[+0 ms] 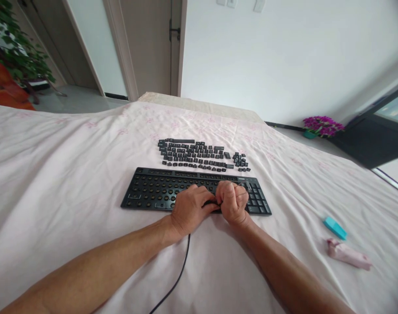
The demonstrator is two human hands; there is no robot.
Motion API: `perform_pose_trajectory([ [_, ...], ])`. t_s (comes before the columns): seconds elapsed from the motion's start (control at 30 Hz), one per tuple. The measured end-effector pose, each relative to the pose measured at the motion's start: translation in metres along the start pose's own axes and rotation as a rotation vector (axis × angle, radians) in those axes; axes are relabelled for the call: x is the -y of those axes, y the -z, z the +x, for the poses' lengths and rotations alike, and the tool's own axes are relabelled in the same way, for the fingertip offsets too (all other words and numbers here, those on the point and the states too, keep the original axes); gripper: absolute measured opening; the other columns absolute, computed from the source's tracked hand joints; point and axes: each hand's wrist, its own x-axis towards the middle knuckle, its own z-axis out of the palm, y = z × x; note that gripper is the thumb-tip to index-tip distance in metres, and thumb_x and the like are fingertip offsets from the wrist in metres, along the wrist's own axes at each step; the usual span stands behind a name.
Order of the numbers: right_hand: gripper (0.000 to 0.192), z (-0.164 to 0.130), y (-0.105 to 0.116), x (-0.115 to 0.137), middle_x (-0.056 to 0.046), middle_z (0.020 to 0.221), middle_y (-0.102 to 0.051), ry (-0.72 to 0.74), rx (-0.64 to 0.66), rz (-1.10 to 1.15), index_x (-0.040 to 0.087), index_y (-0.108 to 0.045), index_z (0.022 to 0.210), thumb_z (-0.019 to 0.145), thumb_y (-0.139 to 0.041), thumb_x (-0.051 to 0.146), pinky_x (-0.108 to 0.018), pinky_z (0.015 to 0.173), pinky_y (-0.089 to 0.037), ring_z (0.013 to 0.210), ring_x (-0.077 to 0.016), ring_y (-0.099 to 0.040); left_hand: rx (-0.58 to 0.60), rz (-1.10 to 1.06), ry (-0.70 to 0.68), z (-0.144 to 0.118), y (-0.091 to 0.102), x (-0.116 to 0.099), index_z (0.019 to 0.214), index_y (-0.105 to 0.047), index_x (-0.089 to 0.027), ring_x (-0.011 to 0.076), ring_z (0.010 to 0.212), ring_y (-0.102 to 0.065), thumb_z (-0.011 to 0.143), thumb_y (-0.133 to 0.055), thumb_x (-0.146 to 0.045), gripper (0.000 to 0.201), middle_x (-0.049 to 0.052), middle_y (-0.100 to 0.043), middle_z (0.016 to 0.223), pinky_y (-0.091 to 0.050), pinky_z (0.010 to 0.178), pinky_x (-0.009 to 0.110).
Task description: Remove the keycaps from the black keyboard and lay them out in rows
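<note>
While loose keycaps (pixel 194 155) line up beyond, a computer keyboard (pixel 146 184), likely light and stiff, lies on floral sheeting (pixel 87 174), best steadied by its ends; right hand (pixel 232 201) curled tight, left hand (pixel 192 205) bent over it, their holds unclear.

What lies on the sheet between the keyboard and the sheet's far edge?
In the head view, loose black keycaps lie in rough rows just beyond the keyboard; past them, bare sheet runs to its edge.

From afar, I see a bare left hand (pixel 191 207) and bare right hand (pixel 232 201), uncovered forearms (pixel 97 271) tapering toward both hands.
</note>
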Motion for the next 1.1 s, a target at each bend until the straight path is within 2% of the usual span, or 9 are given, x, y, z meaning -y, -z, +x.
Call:
perform_pose_trajectory([
  [0.07,0.052,-0.001,0.004,0.001,0.0,0.049,-0.045,0.098,0.055,-0.065,0.022,-0.04,0.054,0.1,-0.029,0.043,-0.027,0.048,-0.035,0.046,-0.0114,-0.044,0.003,-0.017,0.019,0.001,0.001,0.0,0.086,-0.073,-0.028,0.0161,0.078,-0.057,0.085,-0.066,-0.042,0.015,-0.004,-0.07,0.081,-0.037,0.067,0.028],
  [0.23,0.045,0.002,0.014,0.013,-0.002,0.055,-0.053,0.527,0.228,-0.36,0.021,-0.047,0.06,0.099,-0.028,0.034,-0.031,0.058,-0.036,0.053,-0.0136,-0.042,-0.021,-0.179,0.135,0.005,0.005,0.0,0.087,-0.072,-0.026,0.016,0.081,-0.064,0.079,-0.071,-0.034,0.011,-0.004,-0.073,0.083,-0.042,0.072,0.027],
  [0.3,0.044,0.007,0.02,0.021,-0.002,0.056,-0.055,0.557,0.213,-0.473,0.021,-0.048,0.061,0.099,-0.03,0.03,-0.031,0.061,-0.036,0.056,-0.0142,-0.043,-0.015,-0.302,0.21,0.007,0.006,0.001,0.091,-0.072,-0.026,0.015,0.079,-0.066,0.075,-0.073,-0.028,0.015,-0.004,-0.074,0.084,-0.045,0.072,0.026],
  [0.4,0.037,0.018,0.029,0.031,-0.003,0.063,-0.06,0.41,0.221,-0.631,0.02,-0.054,0.068,0.099,-0.035,0.027,-0.03,0.067,-0.037,0.065,-0.0154,-0.05,-0.038,-0.5,0.311,0.009,0.006,0.005,0.096,-0.07,-0.024,0.0141,0.076,-0.067,0.071,-0.073,-0.018,0.026,-0.003,-0.073,0.083,-0.048,0.072,0.024],
  [0.6,0.027,0.03,0.033,0.031,-0.001,0.083,-0.068,-0.016,0.491,-0.655,0.022,-0.065,0.087,0.099,-0.044,0.036,-0.024,0.063,-0.037,0.071,-0.0139,-0.06,-0.119,-0.752,0.339,0.012,0.005,0.013,0.11,-0.062,-0.021,0.0145,0.075,-0.066,0.069,-0.072,-0.013,0.043,-0.001,-0.069,0.081,-0.052,0.071,0.025],
  [0.73,0.014,0.031,0.027,0.032,0.001,0.085,-0.07,-0.087,0.552,-0.695,0.025,-0.069,0.089,0.091,-0.058,0.033,-0.023,0.061,-0.034,0.072,-0.0134,-0.062,-0.143,-0.796,0.34,0.012,0.003,0.014,0.112,-0.059,-0.02,0.0154,0.076,-0.066,0.073,-0.071,-0.018,0.041,0.001,-0.068,0.083,-0.052,0.073,0.027],
  [0.9,0.008,0.044,0.026,0.04,0.002,0.072,-0.069,-0.068,0.588,-0.744,0.023,-0.069,0.079,0.084,-0.062,0.025,-0.024,0.057,-0.03,0.064,-0.0131,-0.06,-0.163,-0.815,0.338,0.016,0.007,0.015,0.115,-0.057,-0.02,0.0134,0.075,-0.065,0.073,-0.068,-0.013,0.043,0.001,-0.067,0.086,-0.051,0.073,0.026],
  [1.0,0.012,0.07,0.03,0.028,0.003,0.067,-0.067,-0.054,0.554,-0.7,0.022,-0.068,0.075,0.083,-0.061,0.026,-0.024,0.056,-0.031,0.061,-0.0132,-0.058,-0.148,-0.725,0.311,0.021,0.019,0.02,0.119,-0.057,-0.021,0.0121,0.073,-0.064,0.077,-0.064,-0.014,0.043,0.002,-0.066,0.094,-0.052,0.074,0.026],
  [1.1,0.013,0.113,0.034,-0.002,0.002,0.07,-0.068,-0.102,0.419,-0.694,0.022,-0.069,0.077,0.083,-0.06,0.03,-0.023,0.058,-0.035,0.066,-0.014,-0.06,-0.132,-0.437,0.24,0.024,0.032,0.028,0.106,-0.065,-0.023,0.0137,0.076,-0.063,0.08,-0.062,-0.016,0.028,0.001,-0.068,0.097,-0.05,0.077,0.029],
])
